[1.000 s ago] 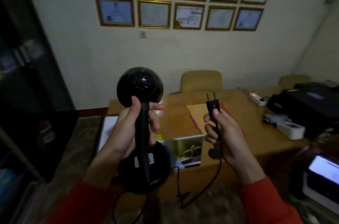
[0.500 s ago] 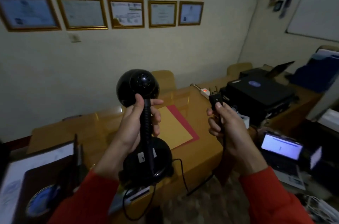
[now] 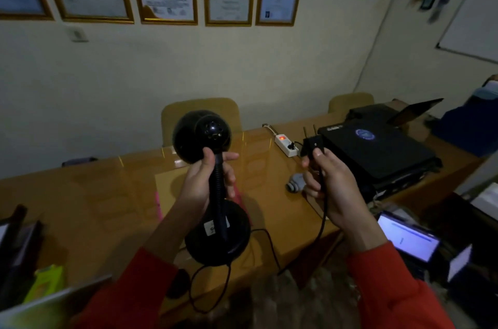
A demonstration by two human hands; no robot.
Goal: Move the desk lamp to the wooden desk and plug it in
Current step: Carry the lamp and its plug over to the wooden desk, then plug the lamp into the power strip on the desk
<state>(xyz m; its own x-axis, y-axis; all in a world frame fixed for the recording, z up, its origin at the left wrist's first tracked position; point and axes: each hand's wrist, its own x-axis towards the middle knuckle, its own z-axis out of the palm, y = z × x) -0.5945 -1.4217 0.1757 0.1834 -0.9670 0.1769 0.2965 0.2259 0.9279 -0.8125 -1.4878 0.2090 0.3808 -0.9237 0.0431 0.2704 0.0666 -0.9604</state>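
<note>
A black desk lamp (image 3: 204, 137) with a round head, ribbed neck and round base hangs above the near edge of the wooden desk (image 3: 107, 194). My left hand (image 3: 204, 183) is shut around its neck, holding it upright. My right hand (image 3: 331, 188) grips the lamp's black plug (image 3: 311, 144), its two prongs pointing up. The cord (image 3: 269, 245) droops from the plug down past the desk edge to the lamp's base. A white power strip (image 3: 285, 144) with a lit red switch lies on the desk just left of the plug, beyond it.
A black printer (image 3: 377, 150) sits on the desk at the right. Two tan chairs (image 3: 200, 110) stand behind the desk against the wall. A lit laptop screen (image 3: 408, 238) is low at the right. Folders and a green box (image 3: 45, 283) crowd the near left.
The view has swung right and closer to the desk. Both hands have carried the lamp and plug over the desk edge, nearer the power strip. Grips are unchanged.
</note>
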